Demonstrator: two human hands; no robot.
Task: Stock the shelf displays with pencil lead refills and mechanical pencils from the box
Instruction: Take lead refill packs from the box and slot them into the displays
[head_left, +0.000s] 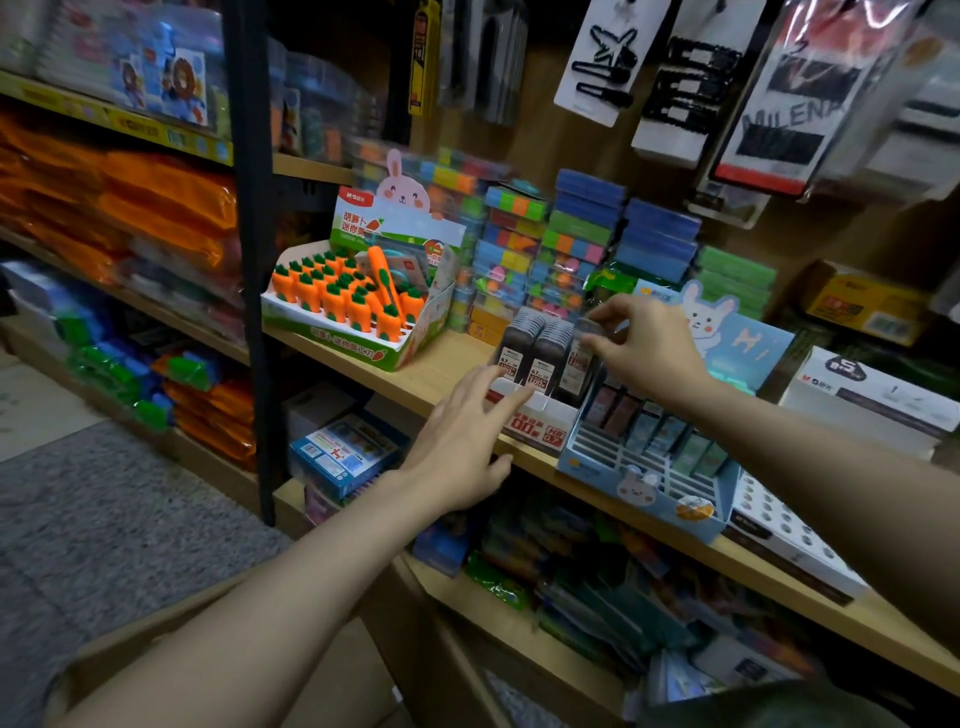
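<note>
A white display tray (540, 423) with red labels stands on the wooden shelf (426, 376), holding rows of dark pencil lead refill cases (537, 351). My right hand (649, 348) pinches the top of the rightmost lead refill case (582, 364) over that tray. My left hand (462, 441) reaches toward the tray's front left corner with fingers straight, touching or nearly touching it. To the right sits a blue rabbit display box (644, 483) with slotted rows, partly filled with small packs. A cardboard box (332, 691) lies low in front of me.
A carrot eraser display (353, 306) stands left on the same shelf. Stacks of coloured sticky notes (571, 244) rise behind the tray. A white boxed display (872, 400) sits far right. Hair clip cards (691, 88) hang above. Lower shelves hold packed stationery.
</note>
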